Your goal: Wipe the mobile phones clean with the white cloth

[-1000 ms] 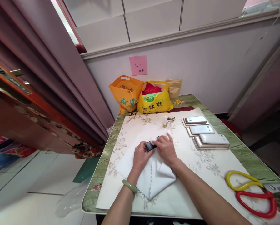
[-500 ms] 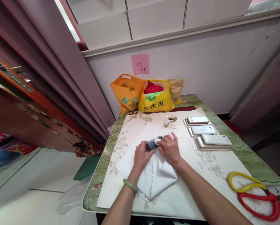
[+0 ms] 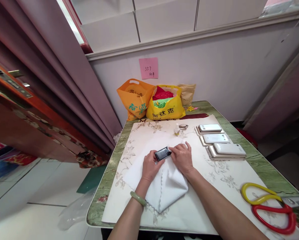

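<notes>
A small dark phone (image 3: 163, 153) with a shiny face lies tilted over a white cloth (image 3: 173, 190) with a scalloped edge. My left hand (image 3: 151, 165) grips the phone's left end between thumb and fingers. At its right end, my right hand (image 3: 182, 156) pinches a fold of the cloth against the phone, with the little finger raised. The rest of the cloth spreads over the paper beneath both hands.
Stacked phones (image 3: 229, 149) stand to the right, near a small spray bottle (image 3: 177, 129) and glasses (image 3: 183, 126). Large scissors (image 3: 267, 200) lie at the front right. An orange bag (image 3: 135, 98) and a yellow bag (image 3: 167, 108) stand at the back.
My right hand has moved the pinched cloth from the phone's face to its right end, uncovering more of the face. My left hand keeps its grip.
</notes>
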A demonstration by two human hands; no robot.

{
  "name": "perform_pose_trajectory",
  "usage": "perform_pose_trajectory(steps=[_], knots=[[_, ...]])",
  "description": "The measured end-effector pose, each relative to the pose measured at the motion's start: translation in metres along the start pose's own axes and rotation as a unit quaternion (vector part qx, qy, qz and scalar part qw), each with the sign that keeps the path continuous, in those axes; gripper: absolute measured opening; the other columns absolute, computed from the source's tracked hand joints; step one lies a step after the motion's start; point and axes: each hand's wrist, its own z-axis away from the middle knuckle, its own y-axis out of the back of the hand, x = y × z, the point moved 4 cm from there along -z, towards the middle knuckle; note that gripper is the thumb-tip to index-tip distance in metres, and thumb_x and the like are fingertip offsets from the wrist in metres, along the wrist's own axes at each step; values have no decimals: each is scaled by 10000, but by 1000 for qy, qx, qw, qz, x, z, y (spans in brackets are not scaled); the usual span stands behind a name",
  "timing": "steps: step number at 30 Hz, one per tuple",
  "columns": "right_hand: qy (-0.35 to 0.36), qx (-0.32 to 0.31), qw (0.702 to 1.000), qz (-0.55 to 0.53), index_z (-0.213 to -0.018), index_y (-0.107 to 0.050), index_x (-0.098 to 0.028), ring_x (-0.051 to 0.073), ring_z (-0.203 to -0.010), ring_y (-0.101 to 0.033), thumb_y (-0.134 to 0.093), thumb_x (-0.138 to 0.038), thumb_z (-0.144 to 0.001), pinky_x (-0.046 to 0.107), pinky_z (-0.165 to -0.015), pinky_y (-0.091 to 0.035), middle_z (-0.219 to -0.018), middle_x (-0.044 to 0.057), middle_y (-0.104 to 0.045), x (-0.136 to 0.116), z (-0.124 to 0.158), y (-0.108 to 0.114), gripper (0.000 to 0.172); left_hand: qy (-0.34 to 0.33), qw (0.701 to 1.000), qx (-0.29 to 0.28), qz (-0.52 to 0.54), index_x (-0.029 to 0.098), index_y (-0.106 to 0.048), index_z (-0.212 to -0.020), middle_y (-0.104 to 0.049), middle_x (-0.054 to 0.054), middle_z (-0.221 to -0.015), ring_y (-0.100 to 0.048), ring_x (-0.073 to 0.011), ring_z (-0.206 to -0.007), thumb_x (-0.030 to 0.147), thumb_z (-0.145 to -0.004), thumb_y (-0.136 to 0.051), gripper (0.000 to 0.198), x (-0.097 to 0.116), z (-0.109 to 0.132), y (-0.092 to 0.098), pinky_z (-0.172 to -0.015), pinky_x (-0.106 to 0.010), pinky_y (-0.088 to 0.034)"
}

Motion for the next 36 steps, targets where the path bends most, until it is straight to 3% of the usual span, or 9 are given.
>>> perform_pose_trajectory(steps=[3, 9, 14, 16, 20, 24, 26, 31, 36], knots=[[-39, 8, 999, 36, -1012, -705, -252, 233, -939, -514, -538, -175, -865, 515, -1083, -160, -832, 50, -647, 7, -2, 1, 235, 7, 1000, -4, -1, 228, -529, -1026, -602, 12, -763, -579, -184, -739, 354, -682, -729, 417, -1, 0, 0, -723, -315, -453], [133, -61, 989, -36, -1127, -657, -316, 192, -969, -519, -508, -165, -911, 441, -1118, -168, -926, 23, -644, -28, -1, -4, 303, 0, 1000, 2, -5, 227, -521, -972, -584, 26, -735, -581, -170, -710, 332, -727, -679, 310, 3, -1, 0, -708, -300, -444], [-24, 1, 999, 49, -994, -708, -284, 237, -992, -501, -530, -138, -874, 547, -1105, -94, -861, 43, -643, 8, -8, 1, 260, 4, 1000, 4, -11, 229, -535, -1021, -601, 17, -744, -580, -183, -731, 352, -686, -718, 401, 2, 0, 0, -719, -310, -446], [-46, 8, 997, 69, -979, -709, -266, 243, -983, -496, -527, -127, -862, 549, -1101, -103, -838, 51, -636, 13, -7, 2, 257, 8, 1000, 0, -9, 231, -534, -1023, -606, 12, -758, -580, -187, -740, 354, -685, -721, 405, 1, 0, 0, -727, -318, -449], [55, -24, 998, 19, -1002, -688, -262, 218, -955, -503, -533, -141, -855, 497, -1118, -149, -853, 41, -620, -13, 1, 0, 246, 8, 1000, -2, -4, 231, -526, -1007, -592, 18, -747, -576, -184, -727, 346, -700, -701, 372, 1, -1, -1, -726, -318, -450], [175, -72, 979, -78, -1006, -683, -267, 187, -902, -519, -542, -168, -843, 433, -1111, -219, -843, 15, -623, -34, 7, -2, 237, 3, 1000, 2, -4, 228, -527, -993, -583, 28, -720, -571, -169, -695, 247, -714, -648, 304, 3, -1, 0, -709, -304, -446], [148, -61, 984, -82, -981, -694, -279, 187, -910, -526, -548, -178, -844, 453, -1116, -192, -841, 8, -631, -25, 5, -2, 225, 0, 1000, 1, -8, 227, -530, -994, -586, 27, -720, -573, -170, -695, 268, -714, -660, 311, 3, -1, 0, -710, -305, -447], [-39, 8, 999, 20, -957, -712, -256, 223, -963, -531, -561, -204, -858, 503, -1100, -149, -838, 34, -654, 17, -1, 2, 188, -2, 1000, 5, -11, 230, -530, -1024, -616, 10, -768, -590, -187, -741, 393, -711, -702, 393, 3, 0, 2, -725, -315, -455], [-57, 17, 998, 33, -888, -708, -242, 225, -951, -550, -571, -318, -893, 475, -1083, -183, -864, 46, -667, 22, 0, 1, 157, 1, 1000, 11, 27, 222, -523, -1041, -628, 4, -782, -597, -170, -713, 449, -752, -668, 395, 2, 1, 3, -701, -299, -466]])
